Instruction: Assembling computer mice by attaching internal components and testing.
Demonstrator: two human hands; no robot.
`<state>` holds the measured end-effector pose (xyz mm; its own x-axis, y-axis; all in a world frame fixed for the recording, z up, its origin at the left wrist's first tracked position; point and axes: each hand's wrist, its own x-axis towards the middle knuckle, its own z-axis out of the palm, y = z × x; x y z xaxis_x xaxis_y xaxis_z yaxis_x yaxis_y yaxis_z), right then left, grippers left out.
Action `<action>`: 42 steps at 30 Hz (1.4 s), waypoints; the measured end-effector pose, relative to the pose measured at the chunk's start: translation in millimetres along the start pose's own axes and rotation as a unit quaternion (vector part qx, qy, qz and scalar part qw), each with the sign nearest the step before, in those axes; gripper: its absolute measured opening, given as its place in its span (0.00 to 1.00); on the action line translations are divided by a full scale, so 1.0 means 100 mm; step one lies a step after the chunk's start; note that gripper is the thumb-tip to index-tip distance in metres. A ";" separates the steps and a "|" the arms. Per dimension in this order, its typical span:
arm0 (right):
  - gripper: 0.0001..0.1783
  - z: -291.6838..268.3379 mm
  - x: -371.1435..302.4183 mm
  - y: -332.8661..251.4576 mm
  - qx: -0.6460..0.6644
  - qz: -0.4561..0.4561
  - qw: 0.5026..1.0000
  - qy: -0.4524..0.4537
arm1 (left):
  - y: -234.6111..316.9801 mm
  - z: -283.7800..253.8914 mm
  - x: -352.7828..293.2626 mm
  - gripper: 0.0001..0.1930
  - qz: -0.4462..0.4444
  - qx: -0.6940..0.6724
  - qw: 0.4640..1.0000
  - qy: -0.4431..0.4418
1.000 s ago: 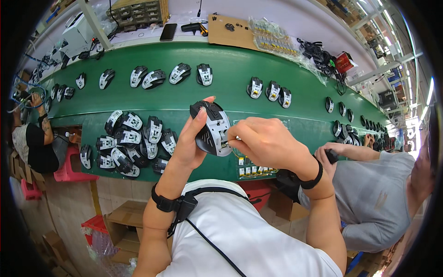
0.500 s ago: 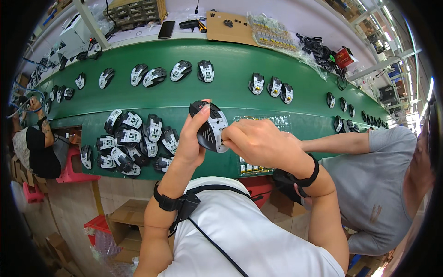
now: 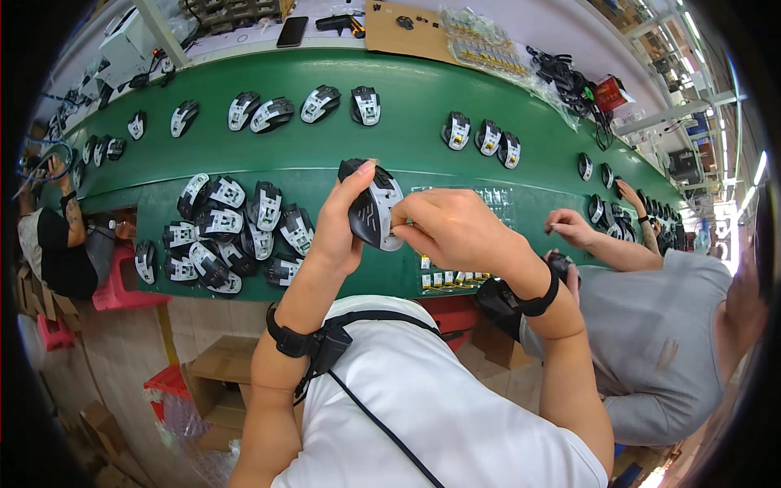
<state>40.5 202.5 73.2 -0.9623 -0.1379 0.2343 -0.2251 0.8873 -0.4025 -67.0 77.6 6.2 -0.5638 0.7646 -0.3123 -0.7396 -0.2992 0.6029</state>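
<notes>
One mouse (image 3: 381,203) is clasped by the left hand (image 3: 340,220), above the green bench (image 3: 325,154). Pale slanted marks are shown on its black side; any print on the white pieces (image 3: 437,279) in the clear tray (image 3: 502,199) is too small to be read. Open green is left toward the far row (image 3: 366,106), while the left side is bounded by the pile (image 3: 220,221). The right hand's (image 3: 455,224) fingertips are bunched at the mouse's right edge; whether anything is pinched cannot be told.
</notes>
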 end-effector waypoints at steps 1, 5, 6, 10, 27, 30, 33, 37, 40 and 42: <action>0.07 0.00 -0.02 0.02 0.002 -0.004 1.000 -0.005 | -0.02 -0.01 0.01 0.16 -0.013 -0.003 1.000 -0.008; 0.08 -0.02 0.00 0.03 0.009 -0.024 0.999 -0.027 | -0.03 -0.06 0.01 0.16 -0.026 -0.031 0.999 -0.033; 0.08 -0.02 0.00 0.03 0.008 -0.023 0.999 -0.028 | -0.03 -0.07 0.01 0.16 -0.026 -0.032 0.999 -0.034; 0.08 0.01 -0.01 0.02 0.009 -0.043 0.999 -0.019 | -0.03 -0.08 0.00 0.16 -0.035 -0.033 0.998 -0.041; 0.07 0.27 -0.03 -0.06 0.012 0.033 0.999 0.010 | -0.12 -0.21 0.06 0.16 -0.001 -0.022 1.000 0.005; 0.06 0.32 -0.04 -0.09 0.036 0.036 0.997 0.050 | -0.12 -0.25 0.07 0.17 0.005 -0.030 0.999 -0.011; 0.05 0.35 -0.10 -0.17 0.066 0.083 0.992 0.072 | -0.14 -0.27 0.08 0.18 0.000 -0.054 0.998 -0.010; 0.07 0.45 -0.14 -0.20 0.052 0.068 0.983 0.164 | -0.08 -0.28 0.08 0.19 -0.013 -0.048 0.998 -0.028; 0.09 0.45 -0.13 -0.22 0.047 0.052 0.982 0.176 | -0.08 -0.28 0.10 0.19 -0.010 -0.031 0.999 -0.018; 0.10 0.46 -0.13 -0.23 0.057 0.049 0.983 0.169 | -0.08 -0.29 0.10 0.19 -0.010 -0.028 0.999 -0.015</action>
<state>50.8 164.0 38.9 -0.8791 0.1172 0.4620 -0.1680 0.8310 -0.5304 -77.1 71.3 -23.0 -0.5379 0.7873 -0.3013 -0.7708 -0.3147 0.5539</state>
